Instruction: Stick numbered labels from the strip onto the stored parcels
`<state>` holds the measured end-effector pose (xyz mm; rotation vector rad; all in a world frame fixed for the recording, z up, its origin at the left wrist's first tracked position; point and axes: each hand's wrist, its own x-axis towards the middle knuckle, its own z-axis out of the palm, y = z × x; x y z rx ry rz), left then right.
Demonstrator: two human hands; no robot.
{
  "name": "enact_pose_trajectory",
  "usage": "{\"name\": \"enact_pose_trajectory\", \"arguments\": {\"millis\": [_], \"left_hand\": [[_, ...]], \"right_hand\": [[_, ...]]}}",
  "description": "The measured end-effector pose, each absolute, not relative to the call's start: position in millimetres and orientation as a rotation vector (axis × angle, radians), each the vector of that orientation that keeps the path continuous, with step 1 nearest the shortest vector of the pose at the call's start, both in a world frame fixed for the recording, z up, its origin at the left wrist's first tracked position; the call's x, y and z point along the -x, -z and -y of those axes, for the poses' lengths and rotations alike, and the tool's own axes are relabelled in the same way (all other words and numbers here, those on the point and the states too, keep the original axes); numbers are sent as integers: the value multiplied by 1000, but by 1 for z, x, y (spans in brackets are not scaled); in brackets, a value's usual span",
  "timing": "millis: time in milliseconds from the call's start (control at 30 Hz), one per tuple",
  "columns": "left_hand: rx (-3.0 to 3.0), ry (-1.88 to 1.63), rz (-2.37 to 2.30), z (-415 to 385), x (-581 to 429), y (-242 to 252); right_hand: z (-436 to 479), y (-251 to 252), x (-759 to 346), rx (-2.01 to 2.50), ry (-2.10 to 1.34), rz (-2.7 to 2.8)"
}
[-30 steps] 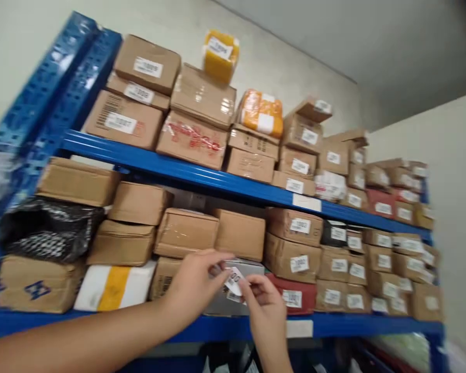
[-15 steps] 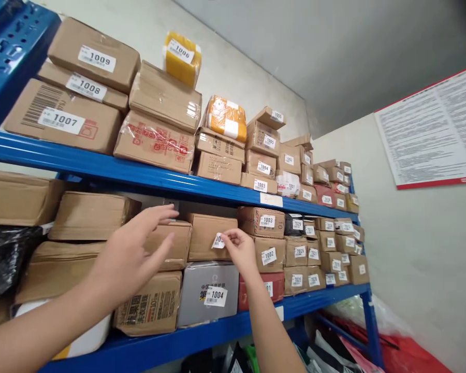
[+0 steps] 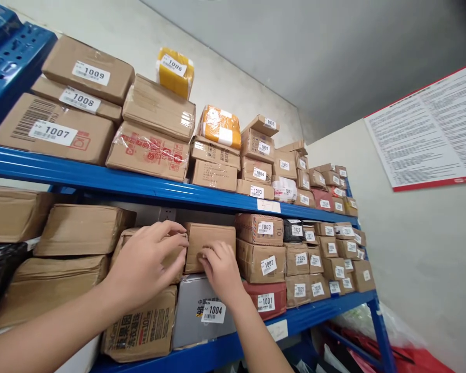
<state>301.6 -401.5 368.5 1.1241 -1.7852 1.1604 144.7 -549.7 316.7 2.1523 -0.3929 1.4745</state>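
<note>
My right hand (image 3: 220,269) is in front of a plain brown cardboard box (image 3: 210,235) on the lower shelf. Its thumb and fingertips are drawn together in a pinch at the box's front. The white label seen there earlier is out of sight, and what the fingers hold is hidden. My left hand (image 3: 149,259) hovers to the left, in front of another brown box (image 3: 125,238). Its fingers are bent, with a gap to the thumb, and nothing shows between them. Below the right hand stands a grey box (image 3: 188,305) labelled 1004.
Boxes labelled 1003 (image 3: 252,235), 1002 (image 3: 252,259) and 1001 (image 3: 276,292) are stacked to the right. The upper blue shelf beam (image 3: 151,191) runs above my hands and carries several parcels. A printed notice (image 3: 431,129) hangs on the right wall.
My right hand has moved left and down across the box front, and the label at its fingertips has gone from sight. My left hand has shifted slightly right and its fingers have curled.
</note>
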Motion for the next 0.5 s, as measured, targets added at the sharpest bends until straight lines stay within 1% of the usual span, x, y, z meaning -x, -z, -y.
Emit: {"name": "enact_pose_trajectory", "arguments": {"millis": [100, 200, 267, 367, 500], "left_hand": [[-1105, -1173, 1772, 400, -307, -366], [-1101, -1204, 1753, 399, -314, -366], [-1094, -1239, 1734, 400, -316, -373], [-1071, -1310, 1704, 406, -317, -397], [-1019, -1495, 1520, 412, -326, -457]], "right_hand": [[563, -295, -132, -2104, -1538, 229], [576, -273, -116, -1996, -1524, 225], [580, -268, -110, -1919, -1497, 258], [579, -273, -109, -1834, -1498, 245], [574, -285, -103, -1762, -1637, 168]]}}
